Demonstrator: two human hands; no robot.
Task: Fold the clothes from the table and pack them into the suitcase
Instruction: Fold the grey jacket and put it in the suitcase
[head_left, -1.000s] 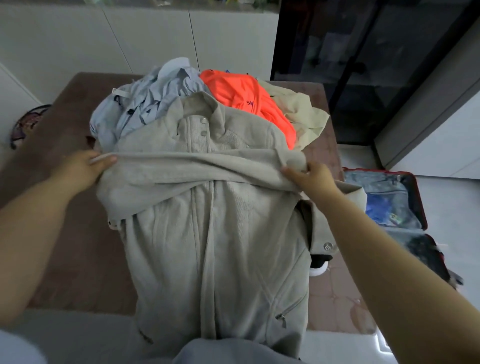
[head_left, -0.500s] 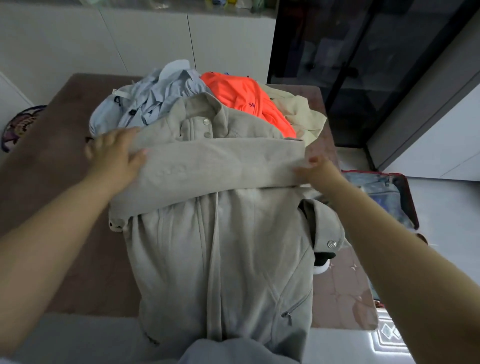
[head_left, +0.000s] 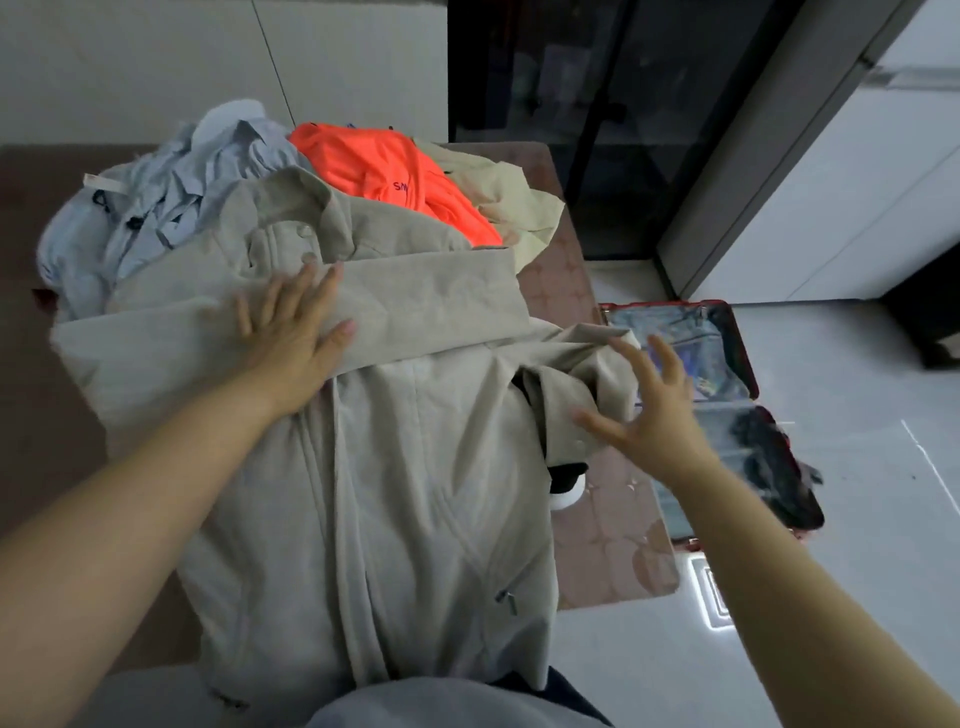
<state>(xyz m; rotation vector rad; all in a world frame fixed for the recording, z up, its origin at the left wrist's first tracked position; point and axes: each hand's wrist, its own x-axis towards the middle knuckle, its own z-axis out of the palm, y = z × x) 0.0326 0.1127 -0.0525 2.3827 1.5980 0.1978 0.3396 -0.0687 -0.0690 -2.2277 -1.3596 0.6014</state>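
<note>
My left hand (head_left: 296, 332) pressed the folded sleeve (head_left: 431, 306) flat against the jacket (head_left: 405, 493), pinning it; right hand (head_left: 649, 410) hovered spread and empty near the loose sleeve (head_left: 566, 400).

Light: dim, cool, flat. Only soft shadow under my left hand (head_left: 293, 343) where it lies on the beige cloth jacket (head_left: 395, 467). My right hand (head_left: 649, 415) is motion-blurred, its fingers soft-edged; the left is sharper. Brightest spot: a white rectangular glare patch (head_left: 714, 592) on the pale grey floor tiles (head_left: 857, 519), near my right forearm. Black glass door panel (head_left: 597, 130) beyond the right hand reads nearly black, with faint reflections. Wide-angle stretch: my forearms balloon toward the bottom corners and wall seams lean.
</note>
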